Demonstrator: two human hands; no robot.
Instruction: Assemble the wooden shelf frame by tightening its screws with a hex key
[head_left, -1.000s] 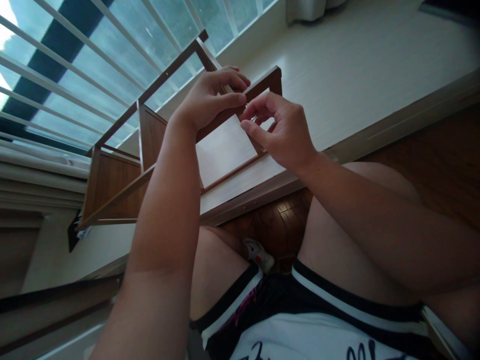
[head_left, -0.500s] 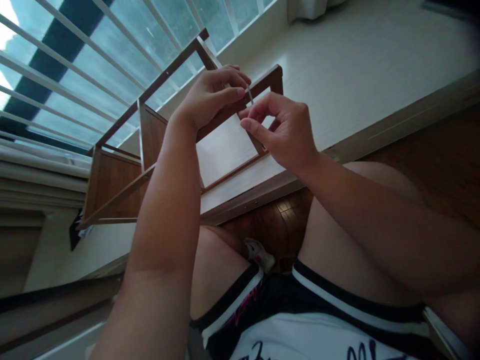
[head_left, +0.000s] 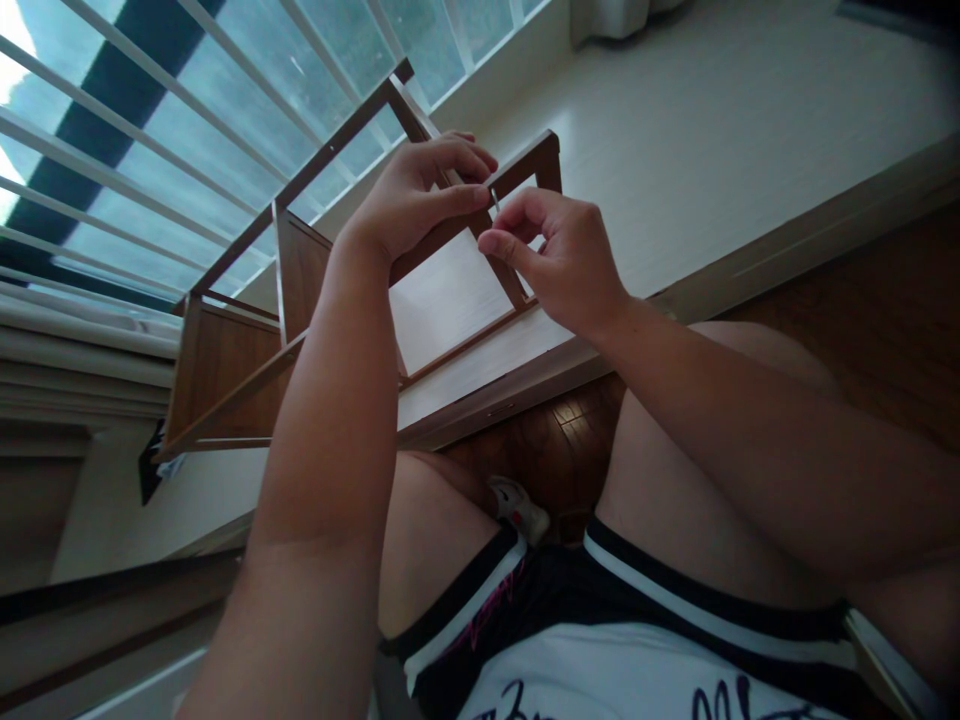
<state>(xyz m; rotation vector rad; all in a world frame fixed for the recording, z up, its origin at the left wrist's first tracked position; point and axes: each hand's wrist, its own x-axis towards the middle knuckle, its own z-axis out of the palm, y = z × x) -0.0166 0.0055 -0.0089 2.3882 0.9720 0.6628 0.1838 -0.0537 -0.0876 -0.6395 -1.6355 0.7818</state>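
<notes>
A brown wooden shelf frame lies on its side across a pale window ledge. My left hand is closed over its upper rail near the right end, thumb on the near side and fingers on the far side. Close beside those fingertips, my right hand pinches a thin metal rod between thumb and fingers. The rod's upper end points at the rail by my left thumb; whether it sits in a hole or screw head is too small to tell.
White window bars stand behind the frame. The pale ledge extends to the right, with a curtain end at the back. My legs are below, above a brown floor. Gathered curtain hangs at the left.
My right hand has shifted slightly left, and its fingers have curled closer around the rod, so less of it shows. My left hand stays nearly in place on the rail.
</notes>
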